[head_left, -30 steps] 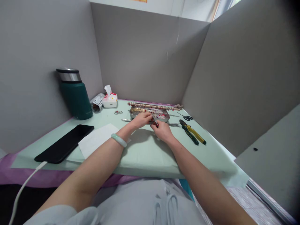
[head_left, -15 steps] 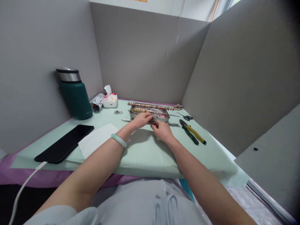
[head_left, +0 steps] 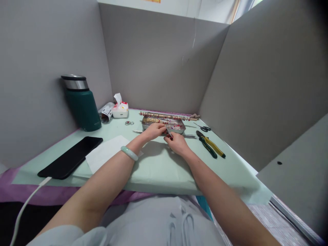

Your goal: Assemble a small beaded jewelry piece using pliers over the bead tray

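Hardly any mvmt vs earlier frame: L wrist (head_left: 140, 140) w/ pale-green bangle (head_left: 129, 153) a hair left. R hand (head_left: 177, 143) grips slim metal tool (head_left: 169, 132), tip by L hand (head_left: 155, 131); can't tell if L's gripping. Tool's just nr side of bead tray (head_left: 181, 130), mid surface (head_left: 164, 167); pliers (head_left: 214, 146) lie right.

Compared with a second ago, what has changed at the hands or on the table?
Nothing has visibly moved, been taken up or let go. The right hand still grips a slim metal piece, with the left hand at its far end. The tray, pliers, scissors and phone stay put.
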Action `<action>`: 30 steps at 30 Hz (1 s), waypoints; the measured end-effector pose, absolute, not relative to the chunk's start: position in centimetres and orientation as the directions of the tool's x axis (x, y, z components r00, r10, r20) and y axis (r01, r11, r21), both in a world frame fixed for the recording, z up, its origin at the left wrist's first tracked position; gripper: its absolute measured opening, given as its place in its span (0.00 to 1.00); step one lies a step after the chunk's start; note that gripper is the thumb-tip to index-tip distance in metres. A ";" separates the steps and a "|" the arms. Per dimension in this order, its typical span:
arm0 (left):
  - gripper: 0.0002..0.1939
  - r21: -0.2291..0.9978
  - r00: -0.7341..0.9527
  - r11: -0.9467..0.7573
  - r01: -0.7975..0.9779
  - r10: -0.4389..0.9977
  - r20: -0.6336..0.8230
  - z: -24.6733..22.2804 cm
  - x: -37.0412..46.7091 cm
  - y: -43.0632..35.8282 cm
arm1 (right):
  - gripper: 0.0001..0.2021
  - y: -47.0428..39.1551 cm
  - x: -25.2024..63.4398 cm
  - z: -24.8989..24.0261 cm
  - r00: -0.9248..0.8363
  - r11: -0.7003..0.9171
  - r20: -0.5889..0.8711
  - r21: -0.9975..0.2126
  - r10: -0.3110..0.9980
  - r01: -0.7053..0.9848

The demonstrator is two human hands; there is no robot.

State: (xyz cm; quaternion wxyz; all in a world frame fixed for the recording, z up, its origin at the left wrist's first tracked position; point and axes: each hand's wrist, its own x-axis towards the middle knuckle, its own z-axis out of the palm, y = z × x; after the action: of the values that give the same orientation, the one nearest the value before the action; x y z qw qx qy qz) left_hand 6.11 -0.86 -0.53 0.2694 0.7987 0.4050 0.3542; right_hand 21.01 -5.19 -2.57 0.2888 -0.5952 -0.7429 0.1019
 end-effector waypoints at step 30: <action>0.15 0.751 0.395 -0.491 0.442 0.858 0.328 -0.2 6.4 -1.3 | 0.12 -5.2 21.1 -2.7 -0.104 0.261 0.352 -0.433 0.930 0.863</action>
State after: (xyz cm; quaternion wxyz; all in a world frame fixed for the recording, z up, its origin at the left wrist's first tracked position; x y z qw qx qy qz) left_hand 6.35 -1.31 -0.20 0.2880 0.7840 0.4144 0.3614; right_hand 21.07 -5.15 -2.74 0.2860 -0.6052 -0.7406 0.0589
